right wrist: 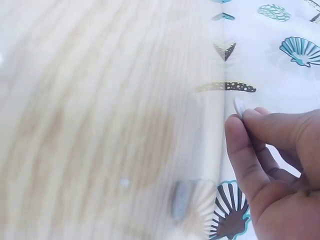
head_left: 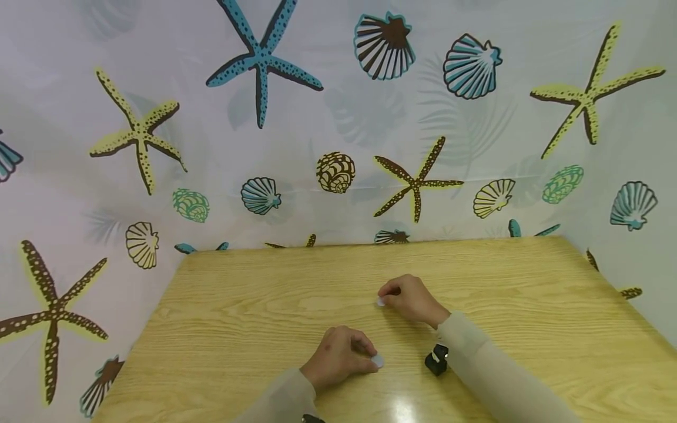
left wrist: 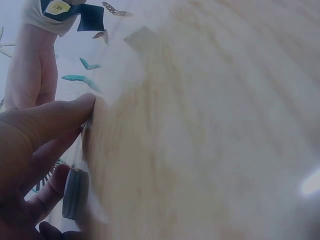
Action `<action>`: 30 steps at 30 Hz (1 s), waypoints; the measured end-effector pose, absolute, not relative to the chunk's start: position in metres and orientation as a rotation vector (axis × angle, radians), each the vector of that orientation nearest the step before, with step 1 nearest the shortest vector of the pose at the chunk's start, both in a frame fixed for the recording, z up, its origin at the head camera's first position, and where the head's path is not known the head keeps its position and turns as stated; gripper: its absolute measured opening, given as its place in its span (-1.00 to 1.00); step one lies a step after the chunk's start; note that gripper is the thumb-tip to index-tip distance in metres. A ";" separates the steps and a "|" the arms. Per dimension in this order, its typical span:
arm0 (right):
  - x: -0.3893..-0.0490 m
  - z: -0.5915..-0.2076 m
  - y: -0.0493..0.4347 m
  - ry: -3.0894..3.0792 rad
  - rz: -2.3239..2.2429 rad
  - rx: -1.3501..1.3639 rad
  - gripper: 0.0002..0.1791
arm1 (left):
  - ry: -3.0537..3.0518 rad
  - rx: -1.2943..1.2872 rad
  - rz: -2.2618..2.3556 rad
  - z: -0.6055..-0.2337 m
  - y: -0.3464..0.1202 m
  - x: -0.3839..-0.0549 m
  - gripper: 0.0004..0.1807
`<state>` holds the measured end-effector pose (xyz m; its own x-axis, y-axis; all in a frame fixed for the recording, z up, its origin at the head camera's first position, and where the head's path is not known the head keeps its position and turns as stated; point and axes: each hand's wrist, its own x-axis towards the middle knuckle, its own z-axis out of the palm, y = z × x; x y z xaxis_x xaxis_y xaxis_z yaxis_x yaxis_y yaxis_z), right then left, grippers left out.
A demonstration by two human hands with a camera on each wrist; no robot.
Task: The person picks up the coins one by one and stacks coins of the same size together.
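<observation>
My left hand is low over the wooden table, thumb and fingertips curled round a small white disc right at the tabletop. In the left wrist view this disc looks grey against the shiny surface, with a fingertip on its edge. Farther out and to the right, my right hand pinches a second white disc between thumb and finger. The right wrist view shows that disc sticking out past the fingertips.
A glossy wood-grain table spreads under both hands. White cloth printed with starfish and shells hangs behind and at both sides. A black wrist device sits at the right cuff. A blurred grey patch shows on the tabletop.
</observation>
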<state>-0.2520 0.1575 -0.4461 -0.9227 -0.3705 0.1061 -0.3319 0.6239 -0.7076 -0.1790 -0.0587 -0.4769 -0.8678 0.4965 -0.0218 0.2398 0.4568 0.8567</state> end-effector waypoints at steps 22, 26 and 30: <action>-0.222 -0.434 0.173 2.605 -1.307 -0.564 -0.91 | 2.482 0.651 1.340 -0.476 -0.058 -0.179 -0.81; -0.216 -0.436 0.177 2.606 -1.293 -0.562 -0.92 | 2.482 0.651 1.334 -0.476 -0.058 -0.179 -0.80; -0.209 -0.438 0.180 2.606 -1.270 -0.559 -0.92 | 2.493 0.646 1.324 -0.475 -0.058 -0.179 -0.81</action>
<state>-0.2087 0.1800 -0.4383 -0.9111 -0.4121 -0.0048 -0.2501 0.5619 -0.7885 -0.1788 -0.0579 -0.4753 -0.8720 0.4894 -0.0086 0.2670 0.4903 0.8297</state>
